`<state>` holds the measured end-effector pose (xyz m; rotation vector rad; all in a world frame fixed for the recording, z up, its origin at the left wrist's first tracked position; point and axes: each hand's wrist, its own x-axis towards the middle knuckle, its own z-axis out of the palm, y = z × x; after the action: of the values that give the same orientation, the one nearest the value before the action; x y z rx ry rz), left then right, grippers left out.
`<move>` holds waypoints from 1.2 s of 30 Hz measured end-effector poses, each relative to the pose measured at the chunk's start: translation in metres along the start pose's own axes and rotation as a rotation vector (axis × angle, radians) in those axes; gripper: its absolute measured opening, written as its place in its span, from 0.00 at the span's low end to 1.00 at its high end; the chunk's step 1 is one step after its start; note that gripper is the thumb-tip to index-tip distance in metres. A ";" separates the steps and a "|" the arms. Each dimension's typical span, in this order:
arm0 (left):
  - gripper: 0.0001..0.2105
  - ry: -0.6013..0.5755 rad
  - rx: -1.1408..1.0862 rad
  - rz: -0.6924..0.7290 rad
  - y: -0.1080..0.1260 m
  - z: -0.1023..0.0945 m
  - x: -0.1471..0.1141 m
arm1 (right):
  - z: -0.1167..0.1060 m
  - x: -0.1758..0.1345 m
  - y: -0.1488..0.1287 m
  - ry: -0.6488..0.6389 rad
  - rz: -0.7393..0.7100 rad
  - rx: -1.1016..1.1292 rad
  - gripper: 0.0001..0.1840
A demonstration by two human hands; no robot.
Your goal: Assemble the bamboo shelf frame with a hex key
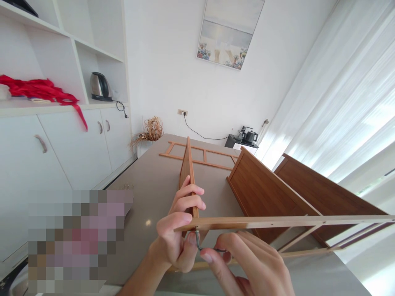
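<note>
My left hand (182,220) is wrapped round the corner where an upright wooden shelf board (187,164) meets a long wooden side frame (253,222). Its fingers lie over the board's edge, and the thumb is below the frame beside a screw. Between the thumb and fingers of my right hand (253,263) is a bent metal hex key (199,242). The key's short end meets the screw at the frame's left end. Two more brown shelf boards, a nearer one (271,189) and a farther one (324,193), stand upright against the frame on the right.
A ladder-like wooden frame (200,155) lies flat on the grey table (148,176). Small metal pieces (128,187) sit near the table's left edge. A blurred-out patch (83,242) covers the lower left. White cabinets (61,144) hold a kettle (100,86) and red ribbon (40,90).
</note>
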<state>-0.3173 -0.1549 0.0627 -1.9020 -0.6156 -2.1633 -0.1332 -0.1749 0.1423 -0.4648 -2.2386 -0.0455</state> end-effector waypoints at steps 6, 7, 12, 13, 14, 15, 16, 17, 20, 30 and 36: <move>0.16 0.029 -0.038 -0.027 0.001 0.001 0.000 | 0.005 -0.001 -0.003 0.012 0.002 0.028 0.15; 0.16 0.028 -0.047 -0.041 0.002 0.001 0.000 | 0.006 -0.001 -0.003 0.011 0.008 0.036 0.14; 0.15 -0.001 -0.062 -0.061 0.006 -0.003 0.003 | 0.016 -0.001 -0.004 0.111 -0.019 0.108 0.06; 0.15 -0.005 -0.053 -0.063 0.007 -0.003 0.004 | 0.018 0.000 -0.004 0.135 -0.039 0.103 0.06; 0.14 -0.006 -0.046 -0.066 0.007 -0.004 0.004 | 0.020 0.000 -0.004 0.145 -0.064 0.087 0.06; 0.14 -0.004 -0.042 -0.067 0.008 -0.004 0.004 | 0.022 0.001 -0.005 0.145 -0.091 0.066 0.07; 0.13 -0.003 -0.040 -0.067 0.007 -0.004 0.004 | 0.024 0.001 -0.005 0.145 -0.116 0.044 0.08; 0.13 -0.006 -0.037 -0.066 0.007 -0.004 0.004 | 0.025 0.001 -0.005 0.153 -0.134 0.025 0.08; 0.13 0.001 -0.037 -0.067 0.007 -0.002 0.004 | 0.029 0.002 -0.007 0.215 -0.143 0.009 0.10; 0.11 0.019 -0.064 -0.106 0.011 -0.001 0.010 | 0.011 0.007 -0.011 0.024 -0.157 0.032 0.10; 0.10 0.030 -0.063 -0.094 0.012 0.000 0.012 | 0.011 0.008 -0.011 0.115 -0.185 0.004 0.08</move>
<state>-0.3138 -0.1641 0.0762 -1.9042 -0.6512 -2.2910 -0.1495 -0.1809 0.1427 -0.2448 -2.1620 -0.1602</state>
